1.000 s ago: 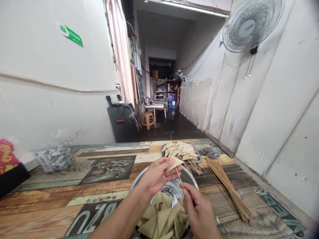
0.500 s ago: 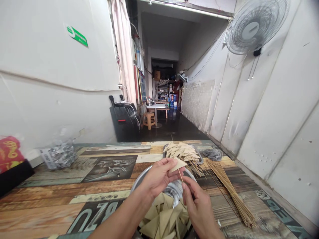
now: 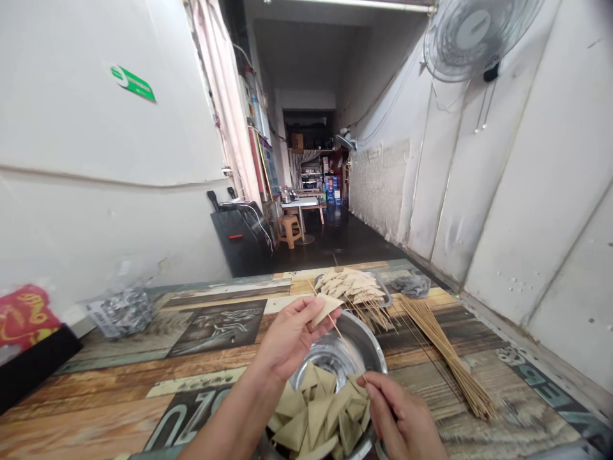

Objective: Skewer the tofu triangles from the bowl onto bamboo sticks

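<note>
My left hand (image 3: 299, 329) pinches a flat beige triangle (image 3: 328, 308), which looks like bean curd sheet, above a steel bowl (image 3: 378, 345). A thin bamboo skewer (image 3: 347, 343) runs through the triangle, its far tip poking out beyond my left fingers. Lower down on the right, my right hand (image 3: 400, 409) is closed on the skewer's near end. Inside the bowl lie many loose triangles (image 3: 318, 412) of the same kind. Past the bowl, a clear tray (image 3: 387, 295) carries a heap of skewered triangles (image 3: 352, 284), their sticks pointing toward me.
A bundle of bare skewers (image 3: 450, 358) lies on the wood-patterned table (image 3: 201, 358) at right. Behind it sits a crumpled grey bag (image 3: 410, 285). A clear bag of small packets (image 3: 124, 310) and a red package (image 3: 29, 313) are at left. A fan (image 3: 474, 32) hangs at upper right.
My right hand has shifted down and right, farther from my left hand, and more of the skewer shows between them. My left hand and the triangle appear slightly farther left; the view has also shifted.
</note>
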A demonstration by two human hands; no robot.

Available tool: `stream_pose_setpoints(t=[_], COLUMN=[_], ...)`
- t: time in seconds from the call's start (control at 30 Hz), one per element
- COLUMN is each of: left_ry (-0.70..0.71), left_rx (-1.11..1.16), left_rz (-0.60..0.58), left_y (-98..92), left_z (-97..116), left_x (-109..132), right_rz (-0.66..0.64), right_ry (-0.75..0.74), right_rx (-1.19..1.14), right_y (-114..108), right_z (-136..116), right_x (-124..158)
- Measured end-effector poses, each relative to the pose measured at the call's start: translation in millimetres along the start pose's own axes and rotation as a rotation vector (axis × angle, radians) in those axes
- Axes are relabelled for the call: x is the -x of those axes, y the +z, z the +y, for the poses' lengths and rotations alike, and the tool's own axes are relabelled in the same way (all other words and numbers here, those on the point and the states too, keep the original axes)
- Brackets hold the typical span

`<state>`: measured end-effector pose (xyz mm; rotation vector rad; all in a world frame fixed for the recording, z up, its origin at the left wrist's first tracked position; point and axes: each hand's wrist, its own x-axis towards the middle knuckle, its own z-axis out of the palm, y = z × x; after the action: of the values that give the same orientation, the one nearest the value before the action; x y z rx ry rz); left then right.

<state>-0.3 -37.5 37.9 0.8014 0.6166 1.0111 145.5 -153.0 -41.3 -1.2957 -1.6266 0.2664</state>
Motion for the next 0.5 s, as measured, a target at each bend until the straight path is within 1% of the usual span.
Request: stream_pose_setpoints(t=[0.1, 0.2, 0.23, 0.3, 0.37, 0.4, 0.43, 0.5], left_ry=[-0.033, -0.053, -0.082, -0.189, -0.261, -0.241, -0.16, -0.011], left_rx=[-0.071, -0.175, -0.218, -0.335, -0.534, -0.676, -0.842, -1.175], left_rz=[-0.001, -0.023, -0.053, -0.133, -0.189, -0.199, -0.199, -0.26], left_y=[6.0, 10.3, 10.3, 7.2, 0.2, -4.1, -8.6, -16.4], left_z=[-12, -19, -20, -17, -13, -12, -11, -12], left_x=[8, 14, 15, 15, 12, 10, 7, 0], right_rz=[0.0, 0.002, -0.001, -0.003, -0.005, -0.01, -0.018, -0.026], right_ry=[0.021, 0.056, 0.066, 0.08, 0.098, 0.11, 0.125, 0.146], right_rx=[0.007, -0.001, -0.008, -0.014, -0.007, -0.002, 0.001, -0.004], right_y=[-2, -7, -9, -15, -21, -24, -27, -33], right_z=[-5, -3, -1, 4, 8, 10, 11, 13], right_x=[-2, -2, -1, 1, 4, 5, 7, 10])
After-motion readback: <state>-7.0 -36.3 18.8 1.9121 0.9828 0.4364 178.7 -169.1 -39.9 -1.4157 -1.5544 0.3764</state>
